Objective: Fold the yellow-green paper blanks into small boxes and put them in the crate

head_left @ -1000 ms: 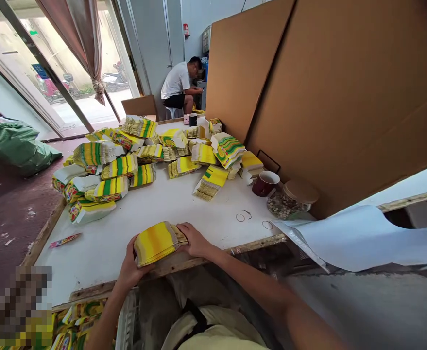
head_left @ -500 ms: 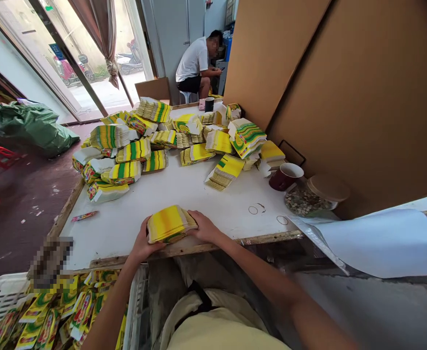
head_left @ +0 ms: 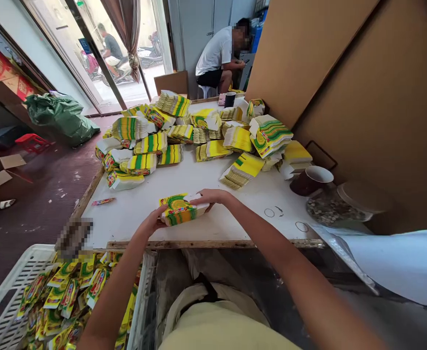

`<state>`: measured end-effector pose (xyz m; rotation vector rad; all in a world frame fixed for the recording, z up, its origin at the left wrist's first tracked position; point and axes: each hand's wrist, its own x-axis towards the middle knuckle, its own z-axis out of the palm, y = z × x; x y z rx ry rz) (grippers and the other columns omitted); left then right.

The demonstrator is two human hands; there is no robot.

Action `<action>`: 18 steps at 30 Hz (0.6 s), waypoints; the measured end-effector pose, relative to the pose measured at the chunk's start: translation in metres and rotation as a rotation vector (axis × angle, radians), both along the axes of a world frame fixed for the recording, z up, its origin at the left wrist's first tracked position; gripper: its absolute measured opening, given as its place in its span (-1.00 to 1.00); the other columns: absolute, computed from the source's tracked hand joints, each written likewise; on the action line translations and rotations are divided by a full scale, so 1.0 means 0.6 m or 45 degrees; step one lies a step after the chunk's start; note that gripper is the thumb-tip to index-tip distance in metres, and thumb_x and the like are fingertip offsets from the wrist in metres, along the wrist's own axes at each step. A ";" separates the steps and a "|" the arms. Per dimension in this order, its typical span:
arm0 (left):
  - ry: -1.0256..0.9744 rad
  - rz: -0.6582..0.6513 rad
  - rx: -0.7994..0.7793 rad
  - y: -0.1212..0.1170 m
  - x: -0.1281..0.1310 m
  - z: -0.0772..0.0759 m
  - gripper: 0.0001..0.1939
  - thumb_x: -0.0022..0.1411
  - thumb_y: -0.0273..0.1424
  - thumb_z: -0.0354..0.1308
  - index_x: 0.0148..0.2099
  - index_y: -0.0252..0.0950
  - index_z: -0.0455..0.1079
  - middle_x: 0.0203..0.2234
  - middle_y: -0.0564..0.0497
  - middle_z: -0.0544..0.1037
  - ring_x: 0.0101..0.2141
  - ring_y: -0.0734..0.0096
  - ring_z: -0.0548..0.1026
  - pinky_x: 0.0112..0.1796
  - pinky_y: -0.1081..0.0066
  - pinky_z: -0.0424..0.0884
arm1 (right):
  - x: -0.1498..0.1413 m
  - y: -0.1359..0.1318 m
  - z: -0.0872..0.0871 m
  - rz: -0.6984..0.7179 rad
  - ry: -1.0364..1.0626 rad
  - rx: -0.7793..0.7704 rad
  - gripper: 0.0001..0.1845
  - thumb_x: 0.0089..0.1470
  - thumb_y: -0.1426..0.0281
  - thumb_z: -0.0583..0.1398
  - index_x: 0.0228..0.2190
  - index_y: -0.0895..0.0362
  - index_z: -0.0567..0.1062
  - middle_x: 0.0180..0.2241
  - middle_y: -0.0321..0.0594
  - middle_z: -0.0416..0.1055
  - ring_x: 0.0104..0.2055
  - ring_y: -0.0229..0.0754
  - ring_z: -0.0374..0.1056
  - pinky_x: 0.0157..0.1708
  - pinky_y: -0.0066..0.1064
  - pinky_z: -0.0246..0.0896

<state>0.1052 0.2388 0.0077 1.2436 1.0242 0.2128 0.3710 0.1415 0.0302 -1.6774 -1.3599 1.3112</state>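
Near the front edge of the white table (head_left: 198, 178), a stack of yellow-and-green printed packets (head_left: 179, 212) is gripped between my two hands. Its printed side with a round green pattern and red lettering faces up and toward me. My left hand (head_left: 151, 223) is closed around the stack's left end, thumb on top. My right hand (head_left: 213, 196) clasps the white far right end from above, with some fingers hidden behind it. Beyond my hands lies a heap of similar packet stacks (head_left: 151, 143), and one fanned stack (head_left: 244, 170) lies apart, nearer to me.
A white plastic basket (head_left: 34, 253) full of filled packets stands at lower left. On the right are a dark mug (head_left: 310, 181), a lidded jar (head_left: 339, 204) and rubber bands (head_left: 269, 212). Cardboard (head_left: 322, 63) walls the right side. A seated person (head_left: 216, 53) is behind the table.
The stack has been turned over, from its plain yellow side to the lettered side, and my right hand now grips its far end. My view has swung left. Someone on a scooter appears outside.
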 end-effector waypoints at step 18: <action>-0.095 0.319 0.114 -0.018 -0.065 0.023 -0.15 -0.03 0.13 0.28 0.19 -0.22 0.20 0.21 -0.29 0.24 0.21 0.04 0.24 0.04 0.15 0.33 | 0.025 -0.076 0.041 -0.499 -0.146 0.575 -0.47 0.05 0.19 0.27 0.01 0.18 0.42 -0.13 -0.08 0.53 -0.14 -0.14 0.48 -0.08 -0.25 0.36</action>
